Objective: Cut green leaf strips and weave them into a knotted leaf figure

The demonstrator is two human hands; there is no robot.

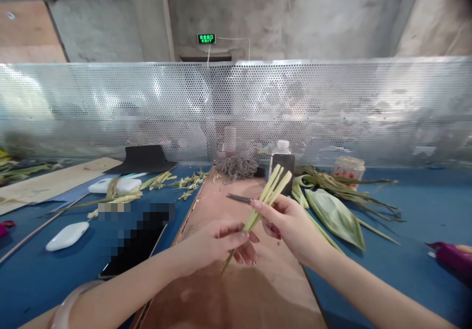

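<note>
Over the wooden board, a bundle of pale green leaf strips (273, 190) is held upright at a slant, fanned out at the top and narrowing to a point at the bottom. My left hand (230, 240) pinches its lower part between thumb and fingers. Higher up, my right hand (287, 221) grips the strips with thumb and fingers. Dark pointed blades (239, 198) show just left of my right thumb; whether that hand holds them or they lie behind it, I cannot tell.
The wooden board (206, 299) runs between blue table surfaces. Behind it are a heap of grey cord (238, 166), a white-capped bottle (282, 147), and a clear jar (348, 166). Leaves (335, 216) lie right; a phone (132, 250) and white case (67, 236) left. Perforated metal (147, 93) closes the back.
</note>
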